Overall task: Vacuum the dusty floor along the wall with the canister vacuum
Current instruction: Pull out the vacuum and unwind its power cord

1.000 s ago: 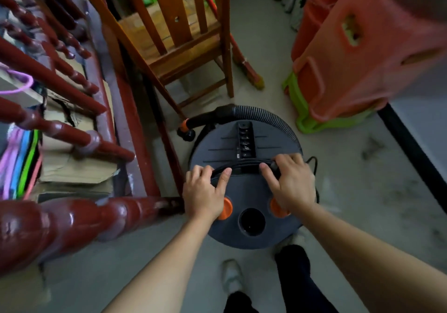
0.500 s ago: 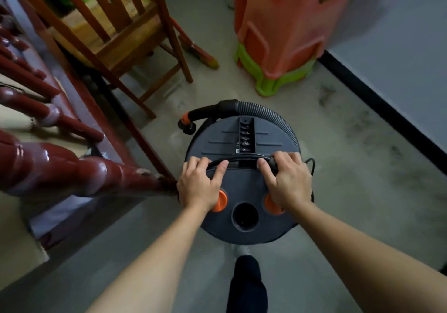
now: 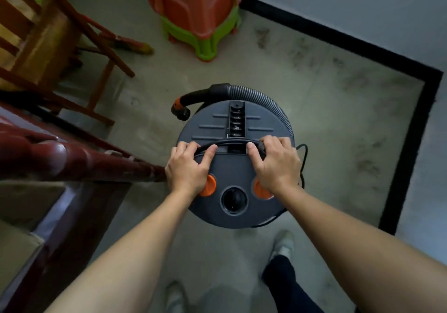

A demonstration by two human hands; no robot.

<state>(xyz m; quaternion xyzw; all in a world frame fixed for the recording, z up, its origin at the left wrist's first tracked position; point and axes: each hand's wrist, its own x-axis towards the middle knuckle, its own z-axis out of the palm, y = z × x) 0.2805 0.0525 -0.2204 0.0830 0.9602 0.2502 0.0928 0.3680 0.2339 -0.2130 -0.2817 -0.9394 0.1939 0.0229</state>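
Note:
A round dark grey canister vacuum with two orange buttons and a central port stands on the floor below me. Its ribbed grey hose curls round the far rim and ends in a black and orange nozzle. A black cord lies across the lid. My left hand grips the lid's left side, thumb on the cord. My right hand grips the right side, fingers curled over the cord. Dust smudges mark the pale floor along the black baseboard.
A wooden chair stands at the upper left with a broom behind it. Stacked orange and green plastic stools sit at the top. A dark red stair railing runs in from the left. My feet are under the canister.
The view has swung right and the canister has moved away from the railing toward the wall corner. Both hands keep the same grip on the lid.

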